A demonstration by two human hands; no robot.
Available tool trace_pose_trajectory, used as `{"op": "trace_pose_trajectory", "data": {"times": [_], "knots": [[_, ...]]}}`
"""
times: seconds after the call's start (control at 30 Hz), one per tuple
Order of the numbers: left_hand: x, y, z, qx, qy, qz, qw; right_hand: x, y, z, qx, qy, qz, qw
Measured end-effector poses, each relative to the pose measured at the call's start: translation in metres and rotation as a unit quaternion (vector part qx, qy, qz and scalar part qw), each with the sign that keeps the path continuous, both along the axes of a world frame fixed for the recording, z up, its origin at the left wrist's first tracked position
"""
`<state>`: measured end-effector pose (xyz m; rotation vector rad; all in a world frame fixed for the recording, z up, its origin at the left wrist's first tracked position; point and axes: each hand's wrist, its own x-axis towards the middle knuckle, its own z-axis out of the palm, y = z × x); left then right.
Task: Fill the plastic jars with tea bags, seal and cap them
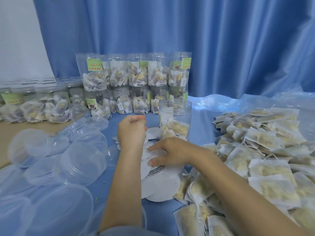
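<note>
An open clear plastic jar stands upright at the centre, partly filled with tea bags and without a cap. In front of it lies a heap of white round seal discs. My right hand rests on those discs with its fingers spread, just below the jar. My left hand hovers over the left side of the discs with its fingers curled; I see nothing in it. A large pile of loose tea bags covers the right side.
Several clear plastic caps lie scattered at the left. Filled jars stand stacked in two rows at the back, and more filled jars lie at the far left. Blue curtain behind, blue cloth under everything.
</note>
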<state>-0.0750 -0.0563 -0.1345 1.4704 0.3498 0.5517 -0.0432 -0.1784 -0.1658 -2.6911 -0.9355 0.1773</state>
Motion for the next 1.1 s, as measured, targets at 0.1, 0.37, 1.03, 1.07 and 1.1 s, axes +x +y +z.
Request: {"op": "trace_pose_trajectory", "data": {"times": [0.1, 0.37, 1.03, 1.07, 1.1], "knots": [[0.0, 0.005, -0.006, -0.025, 0.025, -0.002, 0.999, 0.004, 0.002, -0.013, -0.035, 0.007, -0.022, 0.999], [0.005, 0.007, -0.011, -0.049, 0.041, -0.008, 0.998, 0.005, 0.004, -0.009, 0.193, -0.004, -0.107, 0.975], [-0.068, -0.006, 0.039, 0.225, 0.043, -0.118, 0.966, -0.087, -0.002, 0.051, 0.439, -0.123, -0.164, 0.875], [-0.077, -0.002, 0.037, 0.256, 0.048, -0.129, 0.957, -0.095, -0.002, 0.047, 0.476, -0.093, -0.169, 0.858], [-0.087, 0.003, 0.034, 0.285, 0.061, -0.136, 0.947, -0.103, -0.001, 0.041, 0.509, -0.063, -0.179, 0.84]]}}
